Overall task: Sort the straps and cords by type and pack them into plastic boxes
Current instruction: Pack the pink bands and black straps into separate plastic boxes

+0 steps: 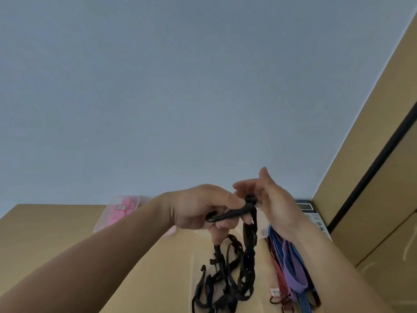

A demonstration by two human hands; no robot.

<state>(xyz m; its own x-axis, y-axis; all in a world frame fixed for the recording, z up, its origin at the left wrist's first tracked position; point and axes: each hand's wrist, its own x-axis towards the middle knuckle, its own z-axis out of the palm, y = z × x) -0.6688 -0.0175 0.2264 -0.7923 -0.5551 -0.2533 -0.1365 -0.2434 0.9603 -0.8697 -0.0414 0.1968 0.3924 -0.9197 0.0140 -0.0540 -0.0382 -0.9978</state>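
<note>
Gripping the hooked end of a black cord (228,215) in the left hand (198,211), fingers curled round it, raised above the table (56,224). Meeting it from the other side with the right hand (273,206), thumb up and fingertips at the cord's knotted end; not telling from this view whether pinching or only touching. Trailing the rest of the cord down into the black cord pile (225,281), lying toward the table's near edge, about midway along it.

Judging the step as freeing one black cord from that pile. Doing it well:
- holding the hook firmly in the left hand;
- working loops off one at a time with the right;
- lifting slowly, avoiding snags on neighbouring hooks.

Leaving undisturbed the coloured straps (291,265), lying just right of the pile toward the right edge. Noting a plastic box (106,219) with pink contents at the far edge, and a calculator (308,211) at the far right corner.
</note>
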